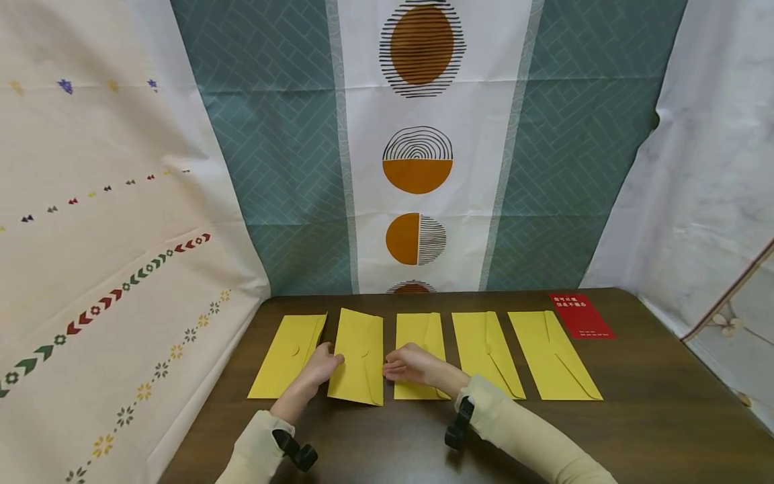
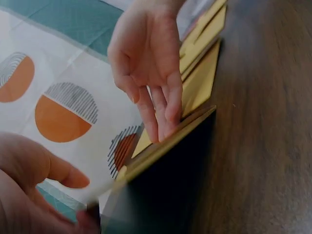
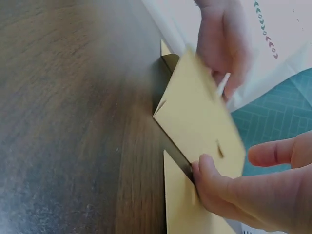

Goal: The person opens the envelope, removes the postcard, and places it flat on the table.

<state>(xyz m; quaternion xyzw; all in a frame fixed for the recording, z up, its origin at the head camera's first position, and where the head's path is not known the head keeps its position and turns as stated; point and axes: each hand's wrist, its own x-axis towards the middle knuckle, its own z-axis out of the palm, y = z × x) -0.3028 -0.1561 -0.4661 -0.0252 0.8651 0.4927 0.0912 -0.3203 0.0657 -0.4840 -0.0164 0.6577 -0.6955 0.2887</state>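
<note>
Several yellow envelopes lie in a row on the dark wooden table. The second envelope from the left is raised and tilted, its left edge pinched between the thumb and fingers of my left hand. At its right edge is my right hand, fingers extended and touching the edge, over the middle envelope. The left wrist view shows the right hand with fairly straight fingers against the tilted envelope. In the right wrist view, the left hand is partly hidden behind the envelope.
The leftmost envelope lies beside my left hand. Two more, the fourth envelope and the rightmost envelope, lie to the right. A red card with white print is at the back right. A patterned curtain hangs behind the table.
</note>
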